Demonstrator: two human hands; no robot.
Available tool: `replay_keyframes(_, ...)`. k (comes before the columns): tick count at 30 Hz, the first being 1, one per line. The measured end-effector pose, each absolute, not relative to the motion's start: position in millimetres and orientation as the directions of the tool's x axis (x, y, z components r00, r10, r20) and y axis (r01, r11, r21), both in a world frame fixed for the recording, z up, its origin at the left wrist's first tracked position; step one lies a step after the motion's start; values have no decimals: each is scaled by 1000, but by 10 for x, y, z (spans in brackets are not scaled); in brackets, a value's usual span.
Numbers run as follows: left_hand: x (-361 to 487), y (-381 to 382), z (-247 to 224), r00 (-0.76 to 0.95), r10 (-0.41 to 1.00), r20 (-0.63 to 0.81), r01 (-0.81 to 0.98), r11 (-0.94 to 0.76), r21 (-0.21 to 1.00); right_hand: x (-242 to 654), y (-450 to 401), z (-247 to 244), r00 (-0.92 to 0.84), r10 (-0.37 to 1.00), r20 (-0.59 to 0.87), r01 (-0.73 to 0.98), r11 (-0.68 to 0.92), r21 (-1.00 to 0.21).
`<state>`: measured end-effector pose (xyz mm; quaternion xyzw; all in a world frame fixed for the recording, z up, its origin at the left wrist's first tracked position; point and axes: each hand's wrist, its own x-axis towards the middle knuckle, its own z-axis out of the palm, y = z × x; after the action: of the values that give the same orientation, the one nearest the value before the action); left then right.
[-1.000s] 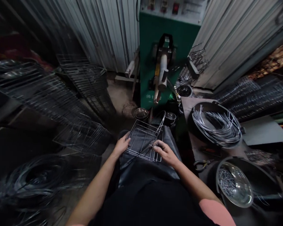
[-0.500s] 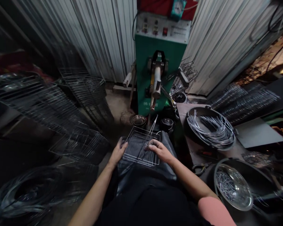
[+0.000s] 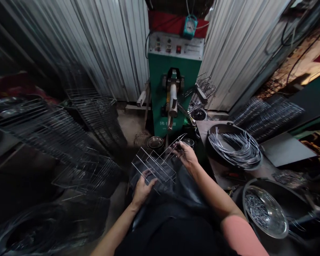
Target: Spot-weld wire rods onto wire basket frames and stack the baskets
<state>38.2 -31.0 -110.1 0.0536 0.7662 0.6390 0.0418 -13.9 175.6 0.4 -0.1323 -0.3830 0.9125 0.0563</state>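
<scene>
One wire rack (image 3: 155,167) (edges faint), between left hand (image 3: 142,191), right hand (image 3: 185,155)

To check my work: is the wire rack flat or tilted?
Tilted: the right hand lifts one side of the wire rack, and the left hand steadies the other.

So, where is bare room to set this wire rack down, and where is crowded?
The pale grey board right of the black pan of wire coils looks free, and so does the floor patch between the stacked racks and the green machine. It is crowded around the steel bowl by the machine, and by the right hand on the wire rack.
</scene>
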Motion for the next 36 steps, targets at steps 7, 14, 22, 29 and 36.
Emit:
replay_keyframes(7, 427, -155, -1080, -996, 0, -92, -91, -146, 985, -43, 2097, -180, -974, 160, -159, 122, -215, -969)
replay_keyframes(14, 379, -132, -1007, -995, 6, -98, -98, -67, 993, -58, 2149, -196, -984, 89, -157, 162, 51, -985)
replay_keyframes(22, 136, -92, -862, -998, 3, -65, -65, -55, 996, -284, 2004, -260, -982, 164, -95, 58, -217, -975)
replay_keyframes(29, -177, -131, -830, -996, 68, -53, -53, 1, 999, -522, 1978, -338, -977, 202, -73, 17, -263, -965)
replay_keyframes(36, -395, -72, -833, -997, 41, -69, -67, 51, 996, -698, 2010, -401, -973, 220, -73, 10, -273, -962)
